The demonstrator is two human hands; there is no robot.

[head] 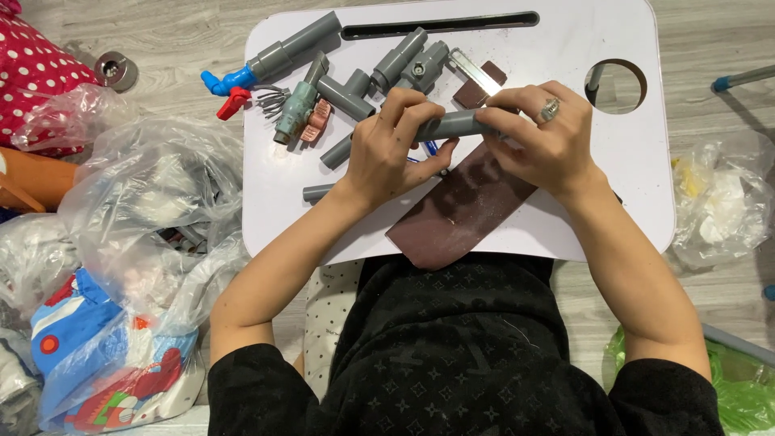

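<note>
The person holds a short grey pipe piece (452,125) level between both hands, just above a strip of brown sandpaper (460,206) that lies slantwise on the white lap table (613,161). The left hand (387,153) closes its fingers (408,105) over the near end of the pipe, thumb beneath; the right hand (541,137), with a ring on one finger, curls around the far end, so only the middle of the pipe shows between the two grips. Both hands are shut firmly on it.

The sandpaper carries pale dust below the fingers, so the work in hand seems to be smoothing the pipe. To do it well, the pipe should probably be turned evenly between the fingertips, pressed lightly and flat to the abrasive, with the strip kept from sliding. Beyond the left fingers lies a heap of grey fittings (379,73) and a blue-ended valve (234,79), best kept clear of the stroke.
</note>
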